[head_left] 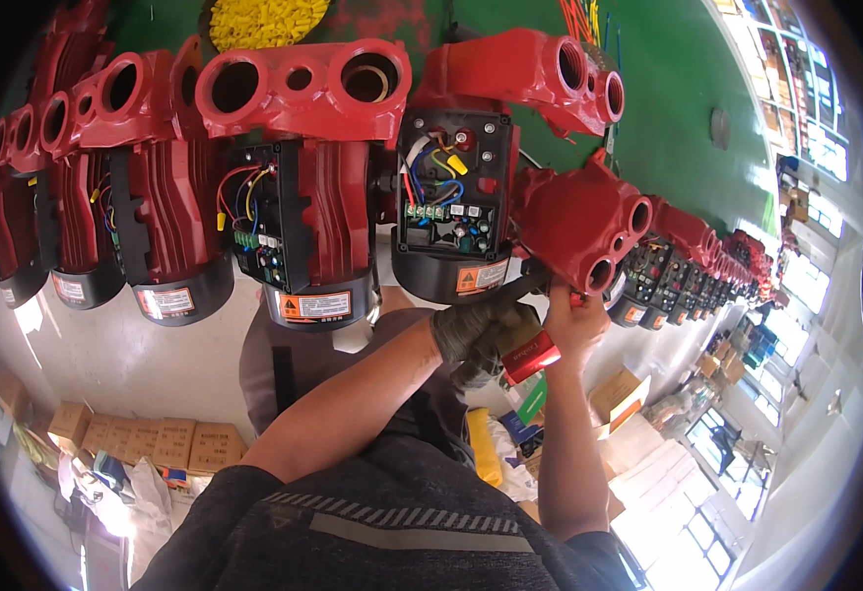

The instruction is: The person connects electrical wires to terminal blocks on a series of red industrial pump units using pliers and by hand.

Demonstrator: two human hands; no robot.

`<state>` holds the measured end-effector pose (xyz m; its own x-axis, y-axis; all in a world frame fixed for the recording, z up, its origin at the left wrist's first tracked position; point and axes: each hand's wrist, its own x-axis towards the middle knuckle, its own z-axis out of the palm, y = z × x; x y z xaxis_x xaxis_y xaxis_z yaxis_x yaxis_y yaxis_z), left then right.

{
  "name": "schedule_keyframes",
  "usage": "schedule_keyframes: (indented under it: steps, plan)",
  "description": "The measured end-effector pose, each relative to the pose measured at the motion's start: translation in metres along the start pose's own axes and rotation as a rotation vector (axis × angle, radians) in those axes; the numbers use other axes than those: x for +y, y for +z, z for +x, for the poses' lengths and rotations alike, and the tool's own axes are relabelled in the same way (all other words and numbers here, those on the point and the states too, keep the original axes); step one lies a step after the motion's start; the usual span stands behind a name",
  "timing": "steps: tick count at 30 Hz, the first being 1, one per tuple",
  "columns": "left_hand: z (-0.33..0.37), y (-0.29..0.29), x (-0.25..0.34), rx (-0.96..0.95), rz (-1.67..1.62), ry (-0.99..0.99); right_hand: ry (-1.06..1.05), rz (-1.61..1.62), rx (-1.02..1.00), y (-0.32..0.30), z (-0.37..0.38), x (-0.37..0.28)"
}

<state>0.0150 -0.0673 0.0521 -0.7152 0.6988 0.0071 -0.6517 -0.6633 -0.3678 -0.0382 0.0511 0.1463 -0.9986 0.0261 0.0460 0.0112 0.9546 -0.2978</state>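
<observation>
My left hand [476, 340], in a dark glove, is closed around a tool-like object with a shiny red end [531, 358]; its kind is unclear. Beside it, my bare right hand [577, 330] has its fingers closed on a small red part at the lower port of a tilted red pump casting [584, 222]. What exactly those fingers grip is mostly hidden. Just left of the casting stands a red pump with an open black control box [456, 187], showing a circuit board, coloured wires and a yellow wire cap [456, 164].
Another red pump [303, 89] with exposed wiring stands further left, and more pumps line the green bench [707, 163] on both sides. A bowl of yellow wire caps [266, 22] sits at the far edge. Cardboard boxes [170, 443] lie behind me at the lower left.
</observation>
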Motion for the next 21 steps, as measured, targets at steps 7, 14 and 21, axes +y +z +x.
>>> schedule_keyframes:
  steps: [7,14,21]
  plan:
    - [-0.003,0.005,0.007,-0.073,0.025,0.008,0.504,0.253,-0.02,-0.034,-0.001,-0.012]
    - [0.001,-0.001,0.002,0.008,0.125,0.03,-0.183,-0.027,-0.168,-0.028,0.013,0.001]
    - [0.0,0.001,0.001,0.046,0.158,0.036,-0.355,-0.181,-0.219,-0.022,0.017,0.004]
